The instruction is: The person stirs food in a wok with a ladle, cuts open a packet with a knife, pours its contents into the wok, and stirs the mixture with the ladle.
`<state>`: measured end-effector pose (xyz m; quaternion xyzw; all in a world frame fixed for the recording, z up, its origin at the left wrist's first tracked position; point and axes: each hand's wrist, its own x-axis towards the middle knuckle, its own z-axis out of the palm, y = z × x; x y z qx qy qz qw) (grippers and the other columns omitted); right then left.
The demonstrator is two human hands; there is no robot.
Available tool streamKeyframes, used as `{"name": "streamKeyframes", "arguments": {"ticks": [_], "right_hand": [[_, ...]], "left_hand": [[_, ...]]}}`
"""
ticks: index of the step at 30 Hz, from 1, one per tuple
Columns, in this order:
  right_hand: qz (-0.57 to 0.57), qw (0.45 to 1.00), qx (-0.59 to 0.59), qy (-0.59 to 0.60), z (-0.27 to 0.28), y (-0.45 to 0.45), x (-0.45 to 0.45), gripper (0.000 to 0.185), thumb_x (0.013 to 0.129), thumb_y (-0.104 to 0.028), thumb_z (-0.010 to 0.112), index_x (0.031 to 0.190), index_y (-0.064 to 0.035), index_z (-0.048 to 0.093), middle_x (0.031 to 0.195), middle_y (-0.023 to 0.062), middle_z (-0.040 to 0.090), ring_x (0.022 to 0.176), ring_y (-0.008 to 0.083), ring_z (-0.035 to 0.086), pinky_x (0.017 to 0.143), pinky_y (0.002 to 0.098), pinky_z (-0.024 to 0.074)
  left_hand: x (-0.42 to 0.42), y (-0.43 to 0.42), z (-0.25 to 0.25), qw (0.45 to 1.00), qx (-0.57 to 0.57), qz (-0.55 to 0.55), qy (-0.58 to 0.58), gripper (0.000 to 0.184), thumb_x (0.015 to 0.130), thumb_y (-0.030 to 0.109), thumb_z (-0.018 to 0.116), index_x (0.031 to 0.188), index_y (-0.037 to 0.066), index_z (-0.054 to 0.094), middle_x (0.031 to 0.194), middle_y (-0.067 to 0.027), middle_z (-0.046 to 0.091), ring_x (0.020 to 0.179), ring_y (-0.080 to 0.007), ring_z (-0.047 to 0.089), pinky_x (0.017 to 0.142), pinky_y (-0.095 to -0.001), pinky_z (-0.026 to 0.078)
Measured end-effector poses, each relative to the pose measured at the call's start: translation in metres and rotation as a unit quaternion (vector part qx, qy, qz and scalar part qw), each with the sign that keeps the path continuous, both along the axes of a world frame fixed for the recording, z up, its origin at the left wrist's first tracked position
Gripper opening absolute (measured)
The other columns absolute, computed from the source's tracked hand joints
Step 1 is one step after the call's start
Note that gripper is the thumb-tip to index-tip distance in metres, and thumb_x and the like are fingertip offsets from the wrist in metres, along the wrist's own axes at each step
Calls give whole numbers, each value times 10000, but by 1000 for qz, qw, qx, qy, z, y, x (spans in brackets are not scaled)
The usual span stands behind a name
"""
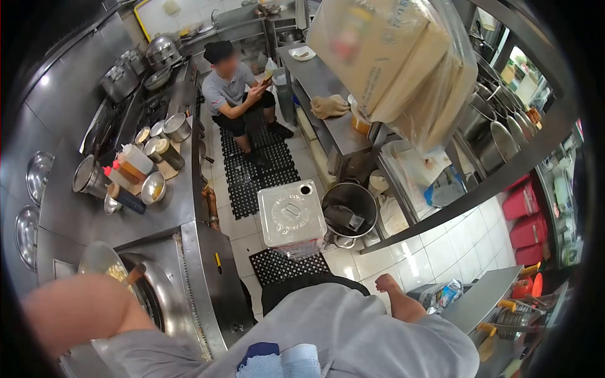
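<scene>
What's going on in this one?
The wearer's blurred left arm is near a round, shiny metal pan of pale food and a brown wooden handle; the left hand itself isn't visible. The bare right hand is loosely curled, no held object visible. Ahead, a seated co-worker in grey holds what looks like a phone.

square tin [291,217]: 1 | black mats [259,170]: 2 | big floor pot [367,205]: 1 | red-tipped bottles [128,174]: 2 (visible ones)

left arm [82,309]: blurred | pan [99,257]: partly hidden | carton [384,69]: cut off
</scene>
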<state>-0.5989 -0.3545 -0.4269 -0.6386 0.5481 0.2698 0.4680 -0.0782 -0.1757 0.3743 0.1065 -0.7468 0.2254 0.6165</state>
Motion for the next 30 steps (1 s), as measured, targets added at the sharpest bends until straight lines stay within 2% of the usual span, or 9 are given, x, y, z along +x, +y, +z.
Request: {"name": "streamKeyframes", "arguments": {"ticks": [1, 5, 6, 13, 17, 18, 21, 23, 30], "right_hand": [[64, 998, -15, -8, 7, -3, -3, 272, 976, -145, 503, 796, -24, 667, 777, 92, 718, 636, 168, 706, 520, 319, 571], [-258, 966, -2, -17, 13, -17, 1, 158, 889, -113, 607, 789, -40, 705, 752, 66, 727, 572, 146, 689, 511, 329, 570], [-95, 994, -28, -41, 7, -19, -1, 130, 877, -86, 627, 776, -41, 695, 729, 58, 716, 565, 142, 684, 484, 306, 558], [-332, 941, 40, -57, 30, 26, 53, 175, 945, -117, 533, 856, -42, 663, 831, 88, 724, 689, 180, 719, 556, 349, 599], [-24, 997, -30, -66, 22, 56, 53, 218, 918, -147, 540, 806, -17, 674, 745, 100, 703, 604, 187, 689, 515, 339, 574], [-168, 985, 27, -26, 19, 61, 59, 203, 919, -174, 572, 828, -36, 690, 766, 92, 719, 615, 186, 696, 543, 352, 581], [293, 950, -107, -2, 11, 51, 48, 189, 908, -201, 614, 846, -50, 708, 797, 79, 735, 626, 178, 706, 571, 365, 587], [-216, 975, 44, -13, -28, 53, 39, 117, 847, -188, 666, 879, -100, 736, 842, 57, 742, 729, 190, 722, 655, 377, 597], [-92, 993, -51, -55, -20, 50, 54, 138, 852, -151, 657, 833, -48, 746, 807, 45, 742, 646, 153, 712, 611, 341, 594]], "left_hand": [[-1, -4, 4, 1000, 0, 2, 2, 255, 981, 244, 590, 1064, 40, 719, 1016, -165, 719, 830, -332, 659, 788, -458, 523], [3, -15, 10, 1000, 5, 12, 8, 272, 974, 265, 588, 1076, 47, 714, 1028, -167, 709, 849, -335, 647, 802, -463, 511], [4, -17, 10, 1000, 5, 10, 9, 276, 973, 271, 587, 1080, 49, 713, 1030, -168, 706, 854, -336, 644, 805, -464, 508], [29, -28, 7, 1000, 10, -9, 21, 309, 962, 309, 584, 1102, 62, 704, 1050, -171, 689, 887, -340, 623, 829, -472, 488], [40, -30, 7, 1000, 10, -16, 22, 328, 956, 331, 581, 1114, 69, 699, 1061, -173, 679, 906, -343, 611, 843, -477, 476], [42, -31, 6, 1000, 11, -17, 23, 333, 954, 336, 581, 1118, 71, 698, 1064, -174, 677, 911, -343, 608, 847, -478, 474], [48, -29, 4, 999, 11, -20, 24, 348, 950, 353, 579, 1127, 76, 694, 1073, -175, 669, 925, -345, 599, 857, -481, 465], [52, -32, 5, 999, 15, -26, 26, 358, 947, 363, 578, 1133, 80, 692, 1078, -176, 665, 935, -346, 593, 864, -484, 459], [60, -35, 2, 999, 18, -35, 31, 394, 936, 402, 574, 1156, 93, 683, 1098, -180, 647, 968, -351, 572, 888, -492, 439]]}}
